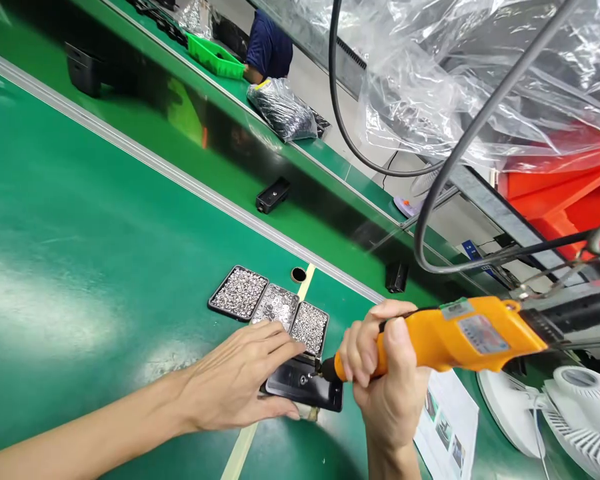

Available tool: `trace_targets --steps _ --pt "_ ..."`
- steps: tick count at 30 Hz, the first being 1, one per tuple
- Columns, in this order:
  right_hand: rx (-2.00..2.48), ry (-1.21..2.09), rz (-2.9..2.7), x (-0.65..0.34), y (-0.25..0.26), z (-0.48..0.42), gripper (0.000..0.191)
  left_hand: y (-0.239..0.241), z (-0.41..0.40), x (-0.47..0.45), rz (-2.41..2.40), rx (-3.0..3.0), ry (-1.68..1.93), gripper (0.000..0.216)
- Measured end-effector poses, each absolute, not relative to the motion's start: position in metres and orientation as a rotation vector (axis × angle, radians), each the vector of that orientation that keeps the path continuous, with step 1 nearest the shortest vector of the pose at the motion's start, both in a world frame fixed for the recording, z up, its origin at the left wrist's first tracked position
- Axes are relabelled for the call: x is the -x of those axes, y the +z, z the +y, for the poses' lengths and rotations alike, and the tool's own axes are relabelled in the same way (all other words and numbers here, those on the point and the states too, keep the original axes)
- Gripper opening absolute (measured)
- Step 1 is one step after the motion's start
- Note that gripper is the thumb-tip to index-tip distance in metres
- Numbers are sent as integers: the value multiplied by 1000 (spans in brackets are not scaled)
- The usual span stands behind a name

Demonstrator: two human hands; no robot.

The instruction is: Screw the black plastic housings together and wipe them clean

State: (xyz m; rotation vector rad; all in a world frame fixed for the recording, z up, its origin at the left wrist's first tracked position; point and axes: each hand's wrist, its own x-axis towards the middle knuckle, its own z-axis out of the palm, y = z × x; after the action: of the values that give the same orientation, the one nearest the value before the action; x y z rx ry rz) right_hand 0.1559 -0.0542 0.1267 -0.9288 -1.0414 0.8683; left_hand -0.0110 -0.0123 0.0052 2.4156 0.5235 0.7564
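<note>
The left hand (240, 383) lies flat on a black plastic part (305, 387) on the green bench, pinning it; the right hand (385, 373) is clenched around an orange electric screwdriver (460, 340), bit at a screw (304, 380). Best kept square, pressed firmly. Just beyond sit three screw trays (270, 307); a conveyor (220, 147) runs behind.

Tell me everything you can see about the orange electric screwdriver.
The orange electric screwdriver has a glossy plastic body with printed labels on its side, a black tip end and a short metal bit. It lies nearly level, tip pointing left. The right hand wraps its front end; a black cable leaves its rear and loops upward. Its bit meets a small black part on the green table, which the left hand presses down.
</note>
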Motion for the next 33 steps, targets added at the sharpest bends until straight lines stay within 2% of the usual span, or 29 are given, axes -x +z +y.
trace_targets --steps 19,24,33 --pt "949 901 -1102 -152 100 -66 9 15 -13 12 551 -2420 663 60" --pt "884 976 -1146 -151 99 -72 23 18 -12 11 545 -2386 565 50" --pt "848 1007 -1152 -153 91 -71 19 20 -9 9 537 -2409 572 41"
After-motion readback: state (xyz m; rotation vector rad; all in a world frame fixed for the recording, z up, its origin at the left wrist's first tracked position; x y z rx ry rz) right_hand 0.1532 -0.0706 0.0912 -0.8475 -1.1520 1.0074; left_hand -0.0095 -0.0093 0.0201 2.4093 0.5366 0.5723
